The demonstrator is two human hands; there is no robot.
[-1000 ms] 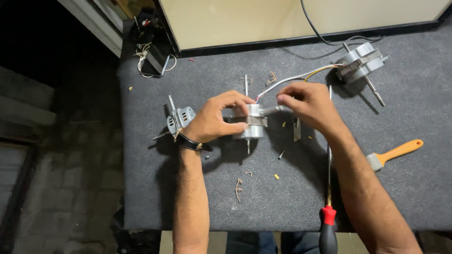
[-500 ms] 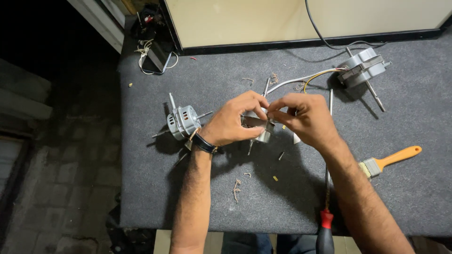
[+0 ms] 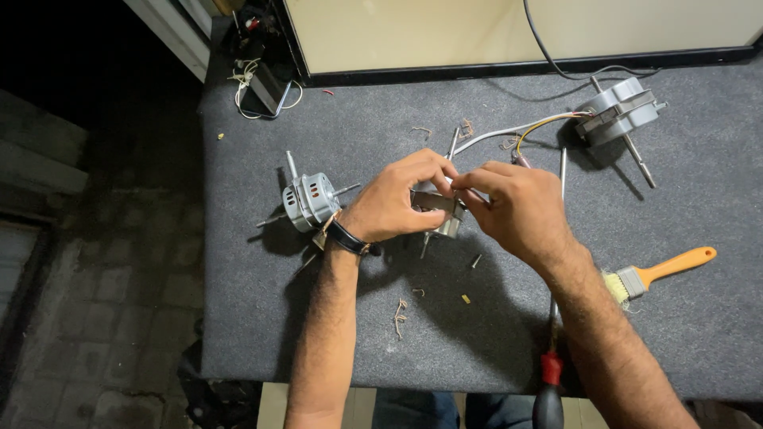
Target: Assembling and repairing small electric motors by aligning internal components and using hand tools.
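Note:
My left hand (image 3: 397,200) and my right hand (image 3: 517,208) meet over the middle of a grey felt-covered table (image 3: 238,318). Both grip a small grey metal motor part (image 3: 441,208) with a thin shaft sticking out above and below; my fingers hide most of it. A white sheathed cable (image 3: 509,129) with coloured wires runs from my fingertips to a small grey motor (image 3: 621,111) at the back right. Another small grey motor (image 3: 310,200) lies just left of my left wrist, which wears a black watch.
A brush with an orange handle (image 3: 660,274) lies at the right. A red-and-black screwdriver (image 3: 550,373) lies under my right forearm, its shaft pointing away. Small screws and wire scraps (image 3: 401,314) dot the felt. A cream panel (image 3: 493,32) stands at the back; a cable tangle (image 3: 262,75) sits back left.
Both hands have closed in tighter over the motor part and turned it slightly. The camera view has shifted a little; the other items lie where they were.

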